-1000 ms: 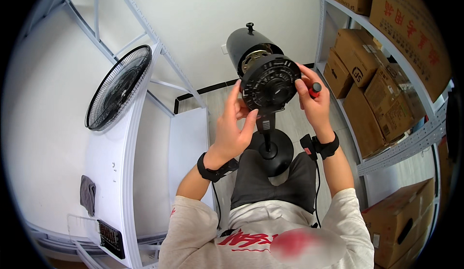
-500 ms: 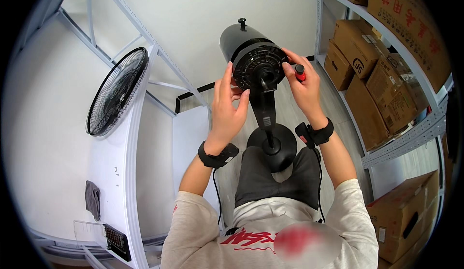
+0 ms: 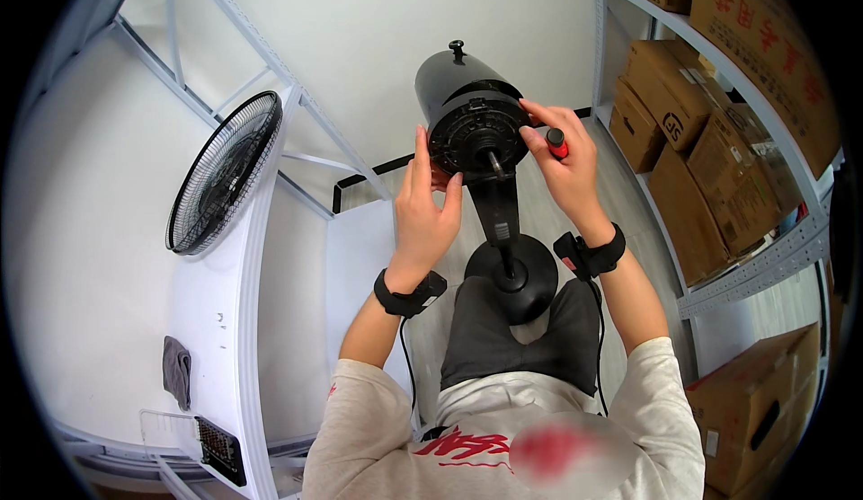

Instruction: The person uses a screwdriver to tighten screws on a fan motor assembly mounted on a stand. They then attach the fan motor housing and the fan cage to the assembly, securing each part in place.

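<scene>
Fan head: a smooth, dark grey cylindrical housing (image 3: pixel 454 76) with a small knob on top, raised on a black neck (image 3: pixel 494 212) between the two hands.
Front cover: a round black cover (image 3: pixel 466 133), ridged in rings, facing the person at the housing's near end; a shiny metal shaft (image 3: pixel 495 164) juts from its lower middle.
Base: a glossy black disc (image 3: pixel 530 291) on the floor by the person's knees.
Left hand: the left hand (image 3: pixel 424 212) holds the cover's left rim, fingers extended upward along the side, thumb apart near the lower edge; forearm angled up and inward.
Right hand: the right hand (image 3: pixel 571 168) has thumb and forefinger at the cover's right rim, with a red-and-black tool handle (image 3: pixel 557 144) tucked in its grip; wrist bent inward.
Wrists: black straps (image 3: pixel 409 293) with cables.
Left shelf: a domed wire grille (image 3: pixel 225 172), crumpled grey cloth (image 3: pixel 177 372).
Right rack: brown cardboard boxes (image 3: pixel 688 217).
</scene>
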`<state>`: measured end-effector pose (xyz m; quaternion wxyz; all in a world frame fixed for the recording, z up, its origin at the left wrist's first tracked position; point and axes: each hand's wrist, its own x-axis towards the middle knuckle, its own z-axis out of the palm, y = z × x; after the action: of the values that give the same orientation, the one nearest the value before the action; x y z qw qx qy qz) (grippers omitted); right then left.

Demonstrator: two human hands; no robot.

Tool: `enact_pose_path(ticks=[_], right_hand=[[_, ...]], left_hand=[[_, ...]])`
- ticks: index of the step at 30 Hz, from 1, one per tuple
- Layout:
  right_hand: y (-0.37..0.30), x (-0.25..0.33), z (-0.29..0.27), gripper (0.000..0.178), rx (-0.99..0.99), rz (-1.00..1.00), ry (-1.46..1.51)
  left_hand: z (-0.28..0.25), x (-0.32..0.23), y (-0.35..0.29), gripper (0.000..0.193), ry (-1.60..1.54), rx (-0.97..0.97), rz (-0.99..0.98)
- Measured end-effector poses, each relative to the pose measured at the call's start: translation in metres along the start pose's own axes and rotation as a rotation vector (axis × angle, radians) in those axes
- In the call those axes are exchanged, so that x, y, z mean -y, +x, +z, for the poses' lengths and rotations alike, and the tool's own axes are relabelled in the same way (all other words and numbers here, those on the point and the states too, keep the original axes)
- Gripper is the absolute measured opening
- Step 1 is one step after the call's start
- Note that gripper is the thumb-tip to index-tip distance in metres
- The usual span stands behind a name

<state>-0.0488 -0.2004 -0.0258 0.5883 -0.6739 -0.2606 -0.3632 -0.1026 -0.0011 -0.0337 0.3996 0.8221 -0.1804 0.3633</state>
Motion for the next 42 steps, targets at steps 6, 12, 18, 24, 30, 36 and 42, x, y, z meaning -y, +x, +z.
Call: enact_pose_path(ticks=[6,12,18,24,30,36,42], right_hand=[[0.008,0.001,0.002,0.029,-0.045,0.030,-0.033],[0.004,-0.003,0.004,0.027,-0.087,0.033,-0.064],[0.006,-0.007,0.009,0.026,-0.081,0.159,0.019],[0.012,-0.003,0.007,0.026,-0.031,0.324,0.253],[0.004,-0.003,0.007,0.025,-0.010,0.230,-0.017],[-0.004,-0.008,0.008,0.030,-0.056,0.194,-0.074],[-0.024,0.000,0.004,0.056,0.034,0.216,-0.152]], left_hand=[[0.002,-0.003,0.005,0.080,0.040,-0.018,0.040],[0.008,0.000,0.007,0.082,0.000,-0.006,0.012],[0.004,-0.001,0.010,0.079,0.067,0.008,-0.010],[0.001,0.010,0.035,0.064,-0.070,-0.021,0.160],[0.012,0.018,0.055,0.055,-0.233,0.029,0.148],[0.020,0.016,0.053,0.051,-0.182,-0.050,0.180],[0.015,0.015,0.053,0.047,-0.135,-0.049,0.177]])
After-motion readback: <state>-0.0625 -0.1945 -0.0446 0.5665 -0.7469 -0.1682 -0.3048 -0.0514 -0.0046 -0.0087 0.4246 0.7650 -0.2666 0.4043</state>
